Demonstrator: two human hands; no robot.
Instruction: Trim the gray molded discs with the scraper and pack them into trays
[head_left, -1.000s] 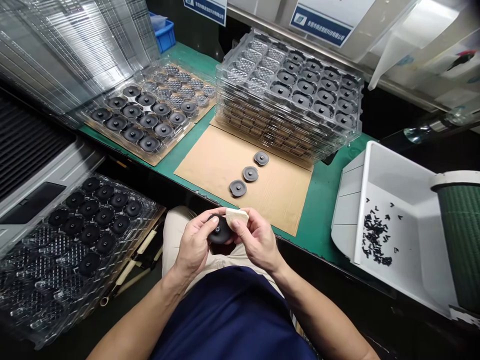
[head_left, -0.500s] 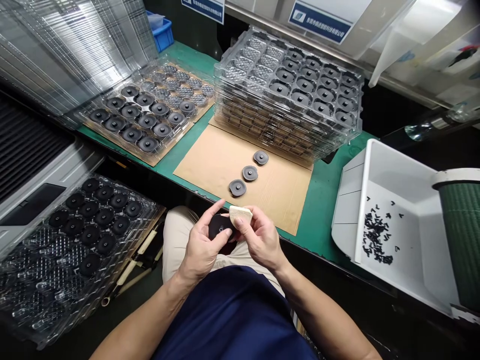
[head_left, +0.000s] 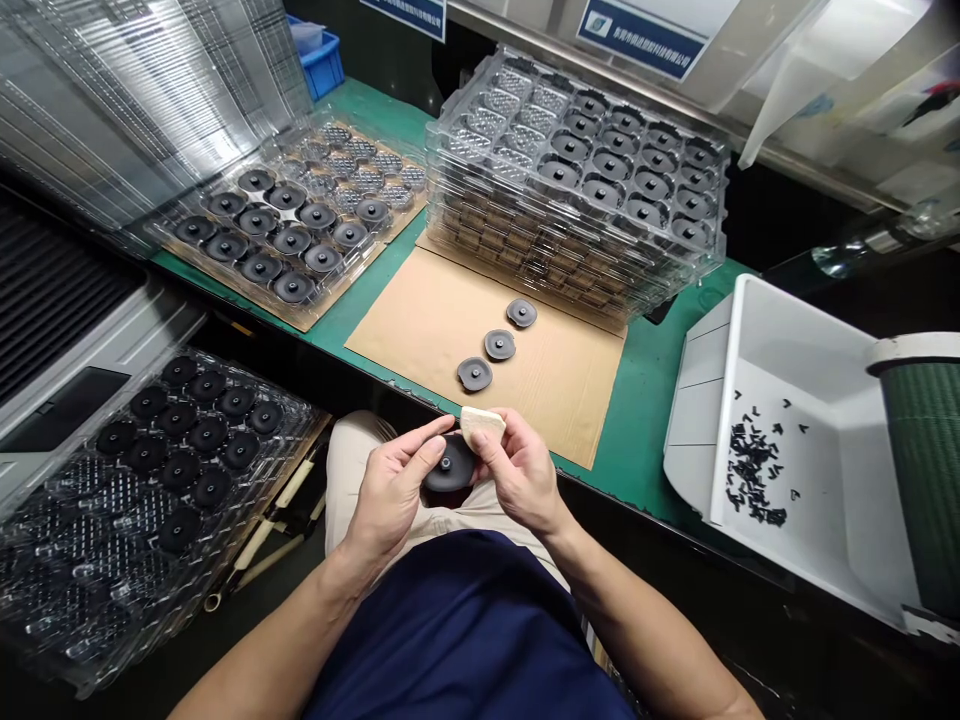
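Observation:
My left hand [head_left: 390,485] is closed on the edge of a round black plastic disc [head_left: 452,468] with a small knob at its centre. Between the thumb and fingers of my right hand [head_left: 525,475] is a cream-coloured pad [head_left: 482,422], folded or flat, held against the disc's right edge. Both hands are above my lap, just short of the bench edge. Three similar dark discs [head_left: 475,374] lie in a slanting row on a cardboard sheet [head_left: 405,310] beyond my hands.
A tall stack of clear trays [head_left: 540,240] with discs stands at the back. Left of it lies another part-filled tray [head_left: 292,240]; a lower tray [head_left: 180,470] sits at the left. On the right, a grey bin [head_left: 802,400] holds small black scraps [head_left: 754,470].
The disc has turned in my left hand, so its face and knob now show. My left thumb has moved up to the disc's upper left; my right hand has barely moved.

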